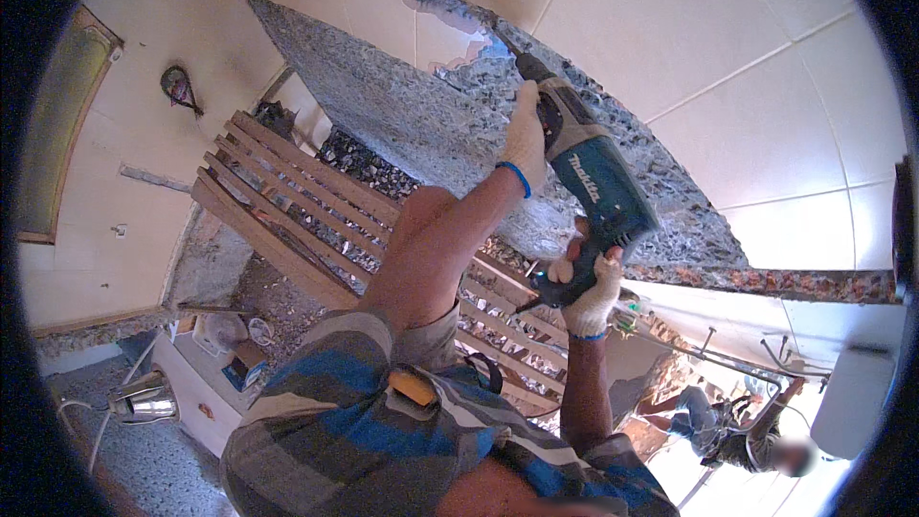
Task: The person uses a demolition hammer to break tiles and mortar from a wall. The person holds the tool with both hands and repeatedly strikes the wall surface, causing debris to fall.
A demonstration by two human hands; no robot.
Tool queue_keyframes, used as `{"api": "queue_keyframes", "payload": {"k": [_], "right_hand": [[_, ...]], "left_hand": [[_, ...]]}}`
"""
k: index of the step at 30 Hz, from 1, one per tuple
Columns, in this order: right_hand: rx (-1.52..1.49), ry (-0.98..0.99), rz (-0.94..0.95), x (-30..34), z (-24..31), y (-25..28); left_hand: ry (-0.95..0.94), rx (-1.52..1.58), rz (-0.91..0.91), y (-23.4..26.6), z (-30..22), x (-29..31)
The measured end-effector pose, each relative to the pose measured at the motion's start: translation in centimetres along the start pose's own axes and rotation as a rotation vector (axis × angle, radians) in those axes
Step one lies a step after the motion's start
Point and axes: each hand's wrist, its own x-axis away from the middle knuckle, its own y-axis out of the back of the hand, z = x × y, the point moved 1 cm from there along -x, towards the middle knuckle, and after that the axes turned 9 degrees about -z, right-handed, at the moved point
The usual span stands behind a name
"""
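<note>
A teal and black rotary hammer drill (613, 187) is held up in front of me, tilted toward the upper left. My left hand (525, 139), in a white knit glove with a blue cuff, is closed round its front part; the fingertips are hidden behind the tool. Lower down, my gloved right hand (592, 295) grips the rear handle, fingers near the trigger. The drill's bit (507, 38) meets the broken border between the rough grey stripped wall (383, 86) and the cream wall tiles (689, 29). A pale bluish patch (459, 41) shows beside the bit.
A slatted wooden bench-like platform (316, 215) lies below me, with rubble (359, 158) around it. At lower right another person (747, 436) is near pipes (737, 364) and a white tank (855, 402). A shiny metal vessel (144, 400) stands at lower left.
</note>
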Motion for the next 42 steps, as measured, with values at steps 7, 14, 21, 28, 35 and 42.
{"api": "queue_keyframes", "payload": {"k": [7, 14, 21, 28, 35, 42], "right_hand": [[-0.076, 0.013, -0.052, -1.8, 2.2, 0.8], [-0.024, -0.001, -0.016, -3.2, 5.5, 0.9], [0.117, 0.061, 0.010, -4.1, 7.6, 0.4], [0.101, 0.017, 0.075, -6.2, 9.7, 1.5], [0.123, 0.042, 0.089, -6.7, 10.7, 1.6], [0.156, -0.076, 0.053, -9.0, 10.7, -0.7]], "left_hand": [[-0.058, -0.034, 0.013, -0.3, 1.9, -1.8], [-0.068, -0.047, -0.004, -1.0, 3.4, -3.0], [-0.073, 0.106, 0.030, -2.0, 3.5, -3.9], [-0.032, 0.139, 0.046, -2.8, 3.9, -3.9], [-0.025, 0.158, 0.039, -3.5, 4.2, -4.2], [-0.031, 0.170, -0.079, -2.6, 2.2, -5.3]]}}
